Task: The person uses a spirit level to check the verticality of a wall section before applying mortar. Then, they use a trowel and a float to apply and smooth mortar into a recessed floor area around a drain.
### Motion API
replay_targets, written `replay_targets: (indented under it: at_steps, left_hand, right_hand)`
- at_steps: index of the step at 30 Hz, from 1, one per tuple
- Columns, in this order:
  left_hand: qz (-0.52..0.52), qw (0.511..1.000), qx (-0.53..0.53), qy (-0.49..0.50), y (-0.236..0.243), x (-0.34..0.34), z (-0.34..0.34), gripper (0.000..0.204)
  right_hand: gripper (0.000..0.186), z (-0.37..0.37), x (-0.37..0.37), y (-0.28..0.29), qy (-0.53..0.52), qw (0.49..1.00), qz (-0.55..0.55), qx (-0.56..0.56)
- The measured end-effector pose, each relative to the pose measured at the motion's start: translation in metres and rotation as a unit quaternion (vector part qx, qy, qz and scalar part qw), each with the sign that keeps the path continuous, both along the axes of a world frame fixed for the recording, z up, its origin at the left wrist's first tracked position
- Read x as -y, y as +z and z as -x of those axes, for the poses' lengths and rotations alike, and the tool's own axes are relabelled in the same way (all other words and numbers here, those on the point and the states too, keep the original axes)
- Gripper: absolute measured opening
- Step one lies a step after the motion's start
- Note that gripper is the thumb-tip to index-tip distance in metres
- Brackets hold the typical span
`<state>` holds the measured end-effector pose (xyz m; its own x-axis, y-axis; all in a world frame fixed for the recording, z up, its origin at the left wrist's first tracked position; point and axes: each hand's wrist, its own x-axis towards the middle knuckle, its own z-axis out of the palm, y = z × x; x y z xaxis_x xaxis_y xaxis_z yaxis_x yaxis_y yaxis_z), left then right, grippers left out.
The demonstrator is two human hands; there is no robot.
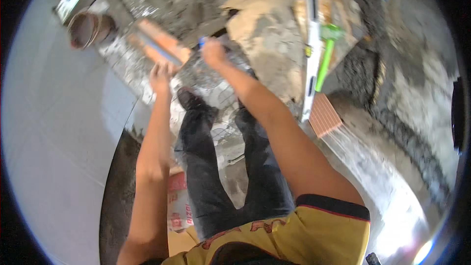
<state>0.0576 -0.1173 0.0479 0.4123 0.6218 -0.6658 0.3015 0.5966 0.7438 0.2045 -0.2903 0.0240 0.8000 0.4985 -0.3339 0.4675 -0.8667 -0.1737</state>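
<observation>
A long orange terracotta piece (172, 43), with a bluish-grey strip or gap (156, 46) along its middle, lies beyond my feet, slanting from upper left to lower right. At its near edge, the fingers of my left hand (161, 77) are curled and closed on it. My right hand (214, 55), to the right of the piece, is a closed fist. Something small and blue (202, 42) pokes out on its left side; blur hides what kind of thing it is.
A brown bucket (84, 29) stands at left, beside a large grey panel (59, 118). On the right are a white spirit level (310, 44), a green-handled mallet (326, 61) and a ribbed terracotta tile (325, 115). Torn cardboard (267, 24) and wet mortar (360, 73) cover the ground. A red-and-white bag (179, 201) lies by my leg.
</observation>
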Motion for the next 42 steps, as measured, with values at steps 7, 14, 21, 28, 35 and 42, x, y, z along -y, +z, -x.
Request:
replay_targets:
  at_steps: [7, 14, 21, 28, 35, 42]
  left_hand:
    - [-0.120, 0.926, -0.287, -0.215, 0.110, 0.007, 0.294, 0.042]
    - [0.017, 0.850, -0.342, -0.399, 0.252, 0.105, 0.372, 0.044]
    - [0.128, 0.892, -0.334, -0.276, 0.358, 0.160, 0.429, 0.046]
    - [0.291, 0.951, -0.108, 0.019, 0.410, 0.250, 0.455, 0.048]
    - [-0.276, 0.823, -0.109, 0.485, 0.558, 0.195, 0.452, 0.028]
    - [-0.648, 0.524, -0.054, 0.550, 0.805, 0.100, 0.466, 0.028]
  right_hand:
    - [0.033, -0.007, 0.084, 0.202, -0.152, 0.948, -0.137, 0.245]
    - [0.059, -0.046, 0.193, 0.215, -0.371, 0.924, 0.081, 0.045]
    - [0.054, -0.011, 0.170, 0.301, -0.130, 0.978, -0.155, 0.053]
    - [0.061, 0.041, 0.095, 0.515, -0.068, 0.886, -0.437, -0.140]
    - [0.042, 0.098, -0.034, 0.673, 0.143, 0.799, -0.556, -0.180]
    - [0.037, 0.215, -0.193, 0.753, 0.323, 0.727, -0.539, -0.276]
